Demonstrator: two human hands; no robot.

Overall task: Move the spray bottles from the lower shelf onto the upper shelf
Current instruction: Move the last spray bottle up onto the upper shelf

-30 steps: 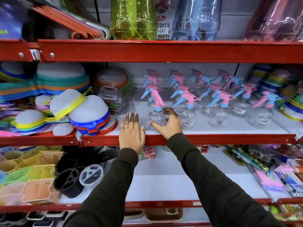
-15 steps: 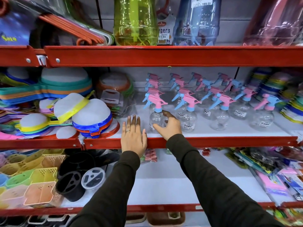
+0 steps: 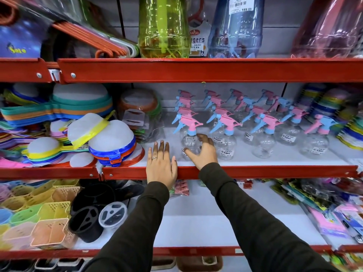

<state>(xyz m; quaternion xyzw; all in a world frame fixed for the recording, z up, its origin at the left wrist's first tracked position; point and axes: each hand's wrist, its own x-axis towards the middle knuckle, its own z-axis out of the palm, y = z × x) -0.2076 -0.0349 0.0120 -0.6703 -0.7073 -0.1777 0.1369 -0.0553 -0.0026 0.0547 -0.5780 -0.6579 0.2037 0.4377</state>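
Several clear spray bottles with pink and blue trigger heads stand in rows on the white middle shelf (image 3: 255, 163). My right hand (image 3: 203, 152) is wrapped around the round body of the front-left spray bottle (image 3: 189, 141), which stands upright on that shelf. My left hand (image 3: 161, 165) lies flat, fingers spread, on the red front lip of the shelf just left of that bottle and holds nothing. A second front bottle (image 3: 225, 145) stands right beside my right hand. The white shelf below (image 3: 206, 222) is bare in its middle.
Colourful plastic strainers (image 3: 110, 142) crowd the left of the middle shelf. Stacked coloured rings (image 3: 351, 122) fill its right end. Large green (image 3: 164, 26) and blue (image 3: 235, 26) bottles stand on the top shelf. Mesh baskets (image 3: 45, 222) and black holders (image 3: 88, 218) sit lower left, packets (image 3: 332, 218) lower right.
The front-left bottle was tilted a second ago and now stands upright on the shelf. My right hand stays around its body. The view has tipped slightly up.
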